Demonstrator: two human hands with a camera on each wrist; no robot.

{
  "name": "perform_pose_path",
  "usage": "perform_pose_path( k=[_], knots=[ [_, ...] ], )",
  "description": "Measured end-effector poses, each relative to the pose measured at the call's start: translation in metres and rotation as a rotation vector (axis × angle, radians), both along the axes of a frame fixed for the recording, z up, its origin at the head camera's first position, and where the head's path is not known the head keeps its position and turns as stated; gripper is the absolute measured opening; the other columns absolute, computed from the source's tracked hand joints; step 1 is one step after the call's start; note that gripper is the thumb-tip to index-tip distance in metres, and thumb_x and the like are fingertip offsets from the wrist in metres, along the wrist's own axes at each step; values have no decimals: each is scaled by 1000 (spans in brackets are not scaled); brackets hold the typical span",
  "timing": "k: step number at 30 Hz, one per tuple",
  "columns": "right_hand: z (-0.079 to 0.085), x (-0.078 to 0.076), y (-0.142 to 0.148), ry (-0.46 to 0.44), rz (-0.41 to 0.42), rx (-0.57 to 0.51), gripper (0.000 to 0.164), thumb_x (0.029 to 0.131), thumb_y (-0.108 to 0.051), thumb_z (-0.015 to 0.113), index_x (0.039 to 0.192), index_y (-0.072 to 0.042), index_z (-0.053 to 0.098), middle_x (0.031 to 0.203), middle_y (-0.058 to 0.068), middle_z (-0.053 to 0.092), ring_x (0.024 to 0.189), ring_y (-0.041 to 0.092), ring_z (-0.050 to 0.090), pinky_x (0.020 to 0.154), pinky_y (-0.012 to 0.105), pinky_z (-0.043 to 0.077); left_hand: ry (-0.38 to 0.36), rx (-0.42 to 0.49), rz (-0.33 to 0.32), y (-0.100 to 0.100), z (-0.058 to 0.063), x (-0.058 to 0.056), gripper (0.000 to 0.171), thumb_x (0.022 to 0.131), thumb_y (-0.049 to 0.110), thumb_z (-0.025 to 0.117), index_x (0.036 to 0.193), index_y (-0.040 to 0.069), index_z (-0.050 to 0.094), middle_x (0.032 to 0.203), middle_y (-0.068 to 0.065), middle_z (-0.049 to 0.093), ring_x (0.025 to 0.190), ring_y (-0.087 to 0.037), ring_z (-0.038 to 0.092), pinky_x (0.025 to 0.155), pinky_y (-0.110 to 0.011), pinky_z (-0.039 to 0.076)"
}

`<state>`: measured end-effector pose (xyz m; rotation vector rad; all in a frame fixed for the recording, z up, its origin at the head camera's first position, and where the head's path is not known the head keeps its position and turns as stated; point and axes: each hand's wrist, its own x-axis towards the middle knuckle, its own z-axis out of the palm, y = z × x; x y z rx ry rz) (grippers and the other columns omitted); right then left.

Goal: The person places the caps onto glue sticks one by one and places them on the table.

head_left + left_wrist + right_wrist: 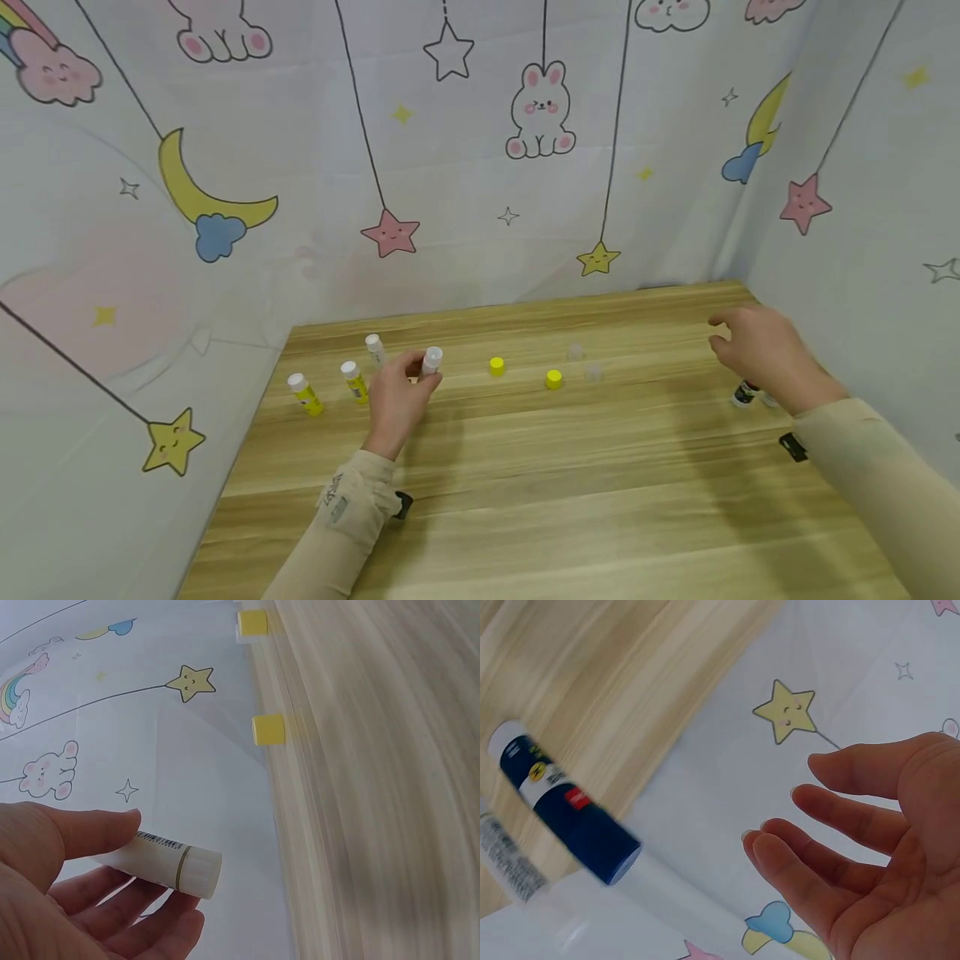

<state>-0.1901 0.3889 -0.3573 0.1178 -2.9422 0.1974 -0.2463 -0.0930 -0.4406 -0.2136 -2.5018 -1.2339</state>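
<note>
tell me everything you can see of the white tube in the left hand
The white tube is a short cylinder that looks like smooth plastic, with a dark barcode on its side and a thin gold-brown ring near one end. In the head view that end points up, leaning slightly. The left hand grips it between thumb and fingers, hiding its lower part, so contact with the table cannot be told.

2 yellow sticks (311, 402) left of left hand (392, 408); 2 white tubes (432, 362), 1 in it, 1 behind; 2 yellow caps (554, 380) to right; 2 clear caps (594, 372) further; plus 1 navy stick (564, 802), 1 pale tube (508, 859) way over.
</note>
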Motion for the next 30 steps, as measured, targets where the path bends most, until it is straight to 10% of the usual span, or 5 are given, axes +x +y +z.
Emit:
perform_pose_path(
  k=[30],
  knots=[
    [-27,-35,-71,-13,144,-108,32,89,-9,73,119,0,70,104,20,70,93,35,66,75,52,53,18,18,-24,0,-3,4,28,85,17,83,111,10,75,98,-7,74,87,-22,68,75,-44,55]
  ],
)
